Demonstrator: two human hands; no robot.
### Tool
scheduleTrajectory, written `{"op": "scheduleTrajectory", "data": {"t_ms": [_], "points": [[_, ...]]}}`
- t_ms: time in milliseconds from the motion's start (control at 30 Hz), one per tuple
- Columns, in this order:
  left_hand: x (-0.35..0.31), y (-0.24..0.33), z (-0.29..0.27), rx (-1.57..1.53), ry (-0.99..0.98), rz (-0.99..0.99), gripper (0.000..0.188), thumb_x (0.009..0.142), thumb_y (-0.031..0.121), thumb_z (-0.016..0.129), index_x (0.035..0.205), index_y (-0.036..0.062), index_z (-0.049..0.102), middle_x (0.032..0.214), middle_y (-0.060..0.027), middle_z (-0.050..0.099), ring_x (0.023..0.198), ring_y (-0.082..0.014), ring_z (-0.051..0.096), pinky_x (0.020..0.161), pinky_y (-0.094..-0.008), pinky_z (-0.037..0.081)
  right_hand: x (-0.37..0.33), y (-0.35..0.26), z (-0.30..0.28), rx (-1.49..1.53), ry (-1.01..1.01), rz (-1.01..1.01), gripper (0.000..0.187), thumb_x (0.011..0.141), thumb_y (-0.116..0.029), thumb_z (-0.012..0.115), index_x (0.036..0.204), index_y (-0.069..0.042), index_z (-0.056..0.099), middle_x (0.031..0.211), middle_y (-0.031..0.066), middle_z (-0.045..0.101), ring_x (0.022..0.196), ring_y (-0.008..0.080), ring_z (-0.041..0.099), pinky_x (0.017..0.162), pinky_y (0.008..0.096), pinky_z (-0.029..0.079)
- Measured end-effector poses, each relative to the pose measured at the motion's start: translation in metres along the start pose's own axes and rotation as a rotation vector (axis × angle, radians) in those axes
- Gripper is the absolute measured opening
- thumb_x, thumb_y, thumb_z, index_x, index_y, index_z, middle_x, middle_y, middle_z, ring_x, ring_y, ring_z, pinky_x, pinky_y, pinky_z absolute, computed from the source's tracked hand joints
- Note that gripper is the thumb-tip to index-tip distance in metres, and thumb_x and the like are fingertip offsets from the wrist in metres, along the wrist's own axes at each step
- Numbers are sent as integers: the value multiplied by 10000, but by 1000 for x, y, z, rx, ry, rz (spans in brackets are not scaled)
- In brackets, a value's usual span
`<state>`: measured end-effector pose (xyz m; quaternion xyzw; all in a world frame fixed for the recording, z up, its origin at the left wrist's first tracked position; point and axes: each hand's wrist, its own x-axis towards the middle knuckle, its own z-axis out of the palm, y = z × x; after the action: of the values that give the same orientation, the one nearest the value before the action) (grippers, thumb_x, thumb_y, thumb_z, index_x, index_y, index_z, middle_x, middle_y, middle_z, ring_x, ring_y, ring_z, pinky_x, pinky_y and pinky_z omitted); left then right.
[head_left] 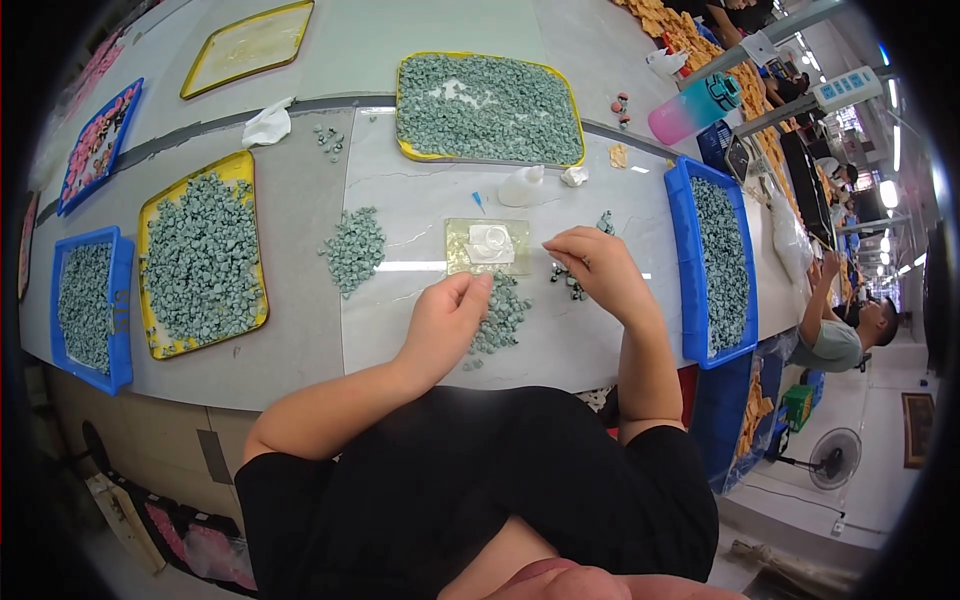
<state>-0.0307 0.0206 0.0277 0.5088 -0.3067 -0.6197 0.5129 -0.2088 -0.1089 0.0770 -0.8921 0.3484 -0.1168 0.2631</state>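
A worker in a black short-sleeved top sits with both hands over a table strewn with small grey-green chips. The left hand (447, 315), thumb and forefinger pressed together, hovers by the near edge of a pale-green rectangular plate (456, 232), beside a heap of chips (500, 325). The right hand (605, 275) has thumb and fingertips drawn together above a few darker pieces (570, 287); whether either hand pinches a chip cannot be told. A clear round dish (492, 240) sits on the plate, a white squeeze bottle (521, 188) behind it; a blue bin (690, 280) of chips stands at right.
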Motion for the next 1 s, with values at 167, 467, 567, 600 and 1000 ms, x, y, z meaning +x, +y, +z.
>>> {"op": "scheduleTrajectory", "data": {"t_ms": [167, 467, 567, 600, 1000], "points": [[-2, 15, -3, -337, -8, -140, 250, 935, 216, 429, 732, 71, 417, 591, 26, 378, 474, -51, 280, 414, -203, 220, -5, 17, 8, -165, -158, 51, 124, 750, -18, 574, 863, -3, 623, 828, 127, 611, 795, 296, 576, 725, 350, 458], [-6, 25, 4, -527, 42, -101, 132, 924, 48, 382, 1048, 27, 420, 852, -52, 470, 552, -66, 343, 482, -197, 303, -6, -6, 9, -181, -72, 41, 156, 729, -9, 595, 885, -6, 594, 833, 110, 566, 752, 269, 563, 694, 341, 461], [-8, 28, -6, -523, -45, -144, 155, 924, 54, 412, 1073, 15, 434, 844, -48, 480, 546, -60, 344, 472, -196, 305, -1, -38, 7, -8, -7, 24, 146, 739, -18, 622, 882, -9, 595, 819, 97, 563, 709, 230, 561, 647, 317, 465], [-10, 30, -8, -514, -70, -157, 164, 929, 95, 444, 1053, -7, 483, 813, -37, 481, 544, -53, 347, 464, -191, 298, 0, -49, 5, 65, 26, 9, 139, 740, -23, 641, 872, -9, 598, 809, 90, 566, 688, 211, 557, 625, 306, 464], [-21, 42, -9, -409, -56, -173, 189, 917, 140, 500, 980, -27, 562, 745, -12, 474, 562, -51, 368, 471, -181, 300, -6, -83, 19, -15, 218, -355, 193, 685, -26, 681, 867, -21, 619, 786, 74, 586, 697, 236, 569, 597, 324, 471]]}}
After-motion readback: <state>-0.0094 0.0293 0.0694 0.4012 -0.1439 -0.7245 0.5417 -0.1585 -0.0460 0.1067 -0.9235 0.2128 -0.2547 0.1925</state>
